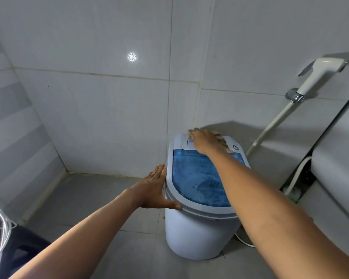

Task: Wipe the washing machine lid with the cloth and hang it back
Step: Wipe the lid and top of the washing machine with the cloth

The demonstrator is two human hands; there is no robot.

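A small white washing machine (197, 236) stands on the tiled floor by the wall. Its lid (195, 174) is translucent blue with a white rim. My right hand (205, 140) presses a beige cloth (222, 140) onto the white control panel at the back of the lid; most of the cloth is hidden under the hand. My left hand (155, 188) lies flat against the machine's left side, fingers straight, thumb on the rim.
Grey tiled walls close in behind and to the left. A white spray nozzle (320, 72) with a hose hangs on the right wall. A white toilet tank (338, 158) stands at the right. White cables (0, 228) hang at the lower left.
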